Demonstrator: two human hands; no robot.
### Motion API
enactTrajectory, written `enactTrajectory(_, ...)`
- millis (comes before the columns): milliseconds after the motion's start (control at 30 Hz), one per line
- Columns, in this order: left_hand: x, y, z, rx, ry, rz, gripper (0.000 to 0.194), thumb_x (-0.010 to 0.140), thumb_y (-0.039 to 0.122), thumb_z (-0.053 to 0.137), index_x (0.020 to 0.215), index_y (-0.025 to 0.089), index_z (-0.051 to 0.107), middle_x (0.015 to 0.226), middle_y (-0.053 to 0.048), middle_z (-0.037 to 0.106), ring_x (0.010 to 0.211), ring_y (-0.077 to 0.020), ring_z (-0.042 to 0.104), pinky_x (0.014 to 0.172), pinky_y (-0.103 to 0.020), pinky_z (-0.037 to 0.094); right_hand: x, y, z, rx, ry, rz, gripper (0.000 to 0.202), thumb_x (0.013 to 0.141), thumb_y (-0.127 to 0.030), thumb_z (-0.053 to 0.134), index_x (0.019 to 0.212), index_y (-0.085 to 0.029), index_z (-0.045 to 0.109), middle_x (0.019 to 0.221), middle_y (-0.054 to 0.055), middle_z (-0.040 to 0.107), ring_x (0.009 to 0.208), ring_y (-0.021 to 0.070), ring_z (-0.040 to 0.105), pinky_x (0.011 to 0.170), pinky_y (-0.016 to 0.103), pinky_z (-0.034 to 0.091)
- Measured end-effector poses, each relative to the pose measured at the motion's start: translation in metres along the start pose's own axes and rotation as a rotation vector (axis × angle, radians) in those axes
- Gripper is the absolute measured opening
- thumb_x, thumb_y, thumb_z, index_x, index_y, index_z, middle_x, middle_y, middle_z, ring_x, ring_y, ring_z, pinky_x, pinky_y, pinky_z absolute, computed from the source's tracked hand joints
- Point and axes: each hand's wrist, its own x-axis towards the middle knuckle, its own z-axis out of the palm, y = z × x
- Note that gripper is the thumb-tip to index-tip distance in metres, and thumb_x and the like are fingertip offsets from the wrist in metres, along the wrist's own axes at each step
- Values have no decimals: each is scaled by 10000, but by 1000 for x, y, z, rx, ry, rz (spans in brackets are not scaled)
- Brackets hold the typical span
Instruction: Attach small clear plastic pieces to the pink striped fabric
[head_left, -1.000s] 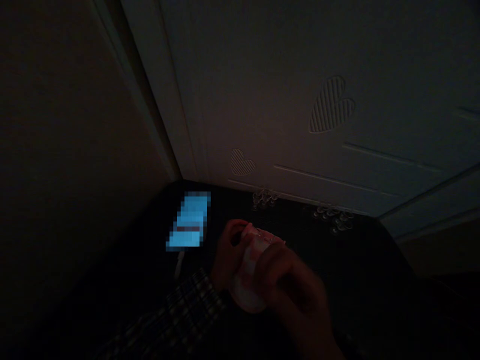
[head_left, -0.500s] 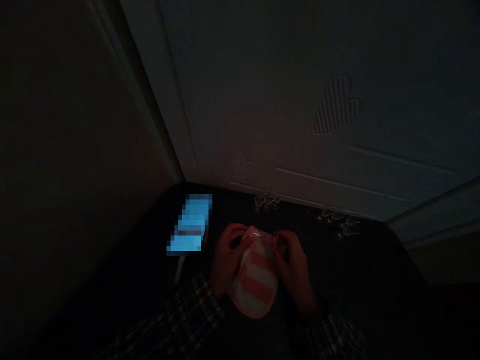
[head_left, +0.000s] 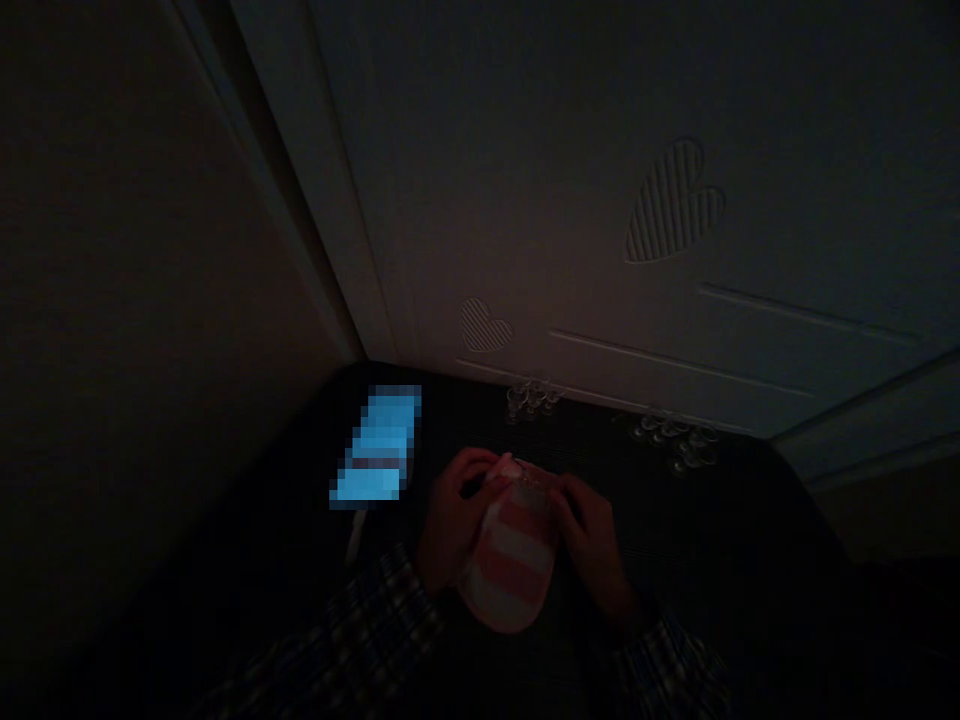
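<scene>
A pink-and-white striped soft item [head_left: 514, 560], rounded at its lower end, lies over the dark table between my hands. Its upper left edge is pinched in the fingers of my left hand [head_left: 459, 515]. My right hand [head_left: 589, 535] has its fingers closed on the upper right edge. Something small, clear and shiny shows at the top of the item between the fingertips; its shape is too dim to make out. Both wrists are in plaid sleeves.
A lit phone-like screen [head_left: 379, 450] lies on the dark table [head_left: 675, 540] at the left, with a pale cable below it. Small clear ring-like pieces [head_left: 532, 398] and another group [head_left: 675, 440] lie near the panel with embossed hearts [head_left: 675, 205].
My right fingers have shifted slightly on the upper edge of the striped item, and the shiny part there catches less light. The view has moved a little.
</scene>
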Motion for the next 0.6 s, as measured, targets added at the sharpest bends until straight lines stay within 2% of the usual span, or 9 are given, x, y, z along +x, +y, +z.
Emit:
enactTrajectory(100,2,-1,-1,-1,25,5,195,716,270,634,886,198,573,877,-19,639,863,-181,604,745,-278,456,0,-2,0,36,8,-17,109,852,-264,502,910,-192,560,826,18,591,758,161,549,668,259,416)
enactTrajectory(200,3,-1,-2,7,32,17,164,725,264,620,865,193,573,851,-14,631,840,-171,599,737,-271,455,0,-3,1,53,35,-29,207,831,-242,531,1034,-206,537,932,29,593,828,167,552,719,265,428)
enactTrajectory(367,3,-4,0,17,17,-5,182,701,238,635,861,185,570,835,-12,630,819,-170,597,722,-268,457,2,-2,3,75,74,-20,219,835,-226,516,1054,-215,531,988,35,593,868,168,561,751,271,440)
enactTrajectory(467,3,-6,0,12,18,-6,185,700,235,632,866,182,570,836,-12,631,816,-169,600,721,-267,457,2,0,4,106,102,30,303,815,-225,547,1112,-220,487,1014,37,592,876,169,571,763,278,450)
enactTrajectory(600,3,-5,-1,8,13,6,168,728,255,612,876,188,571,857,-11,631,834,-162,596,733,-259,450,1,0,3,130,87,44,280,809,-250,562,1079,-216,498,942,26,604,827,163,576,731,270,454)
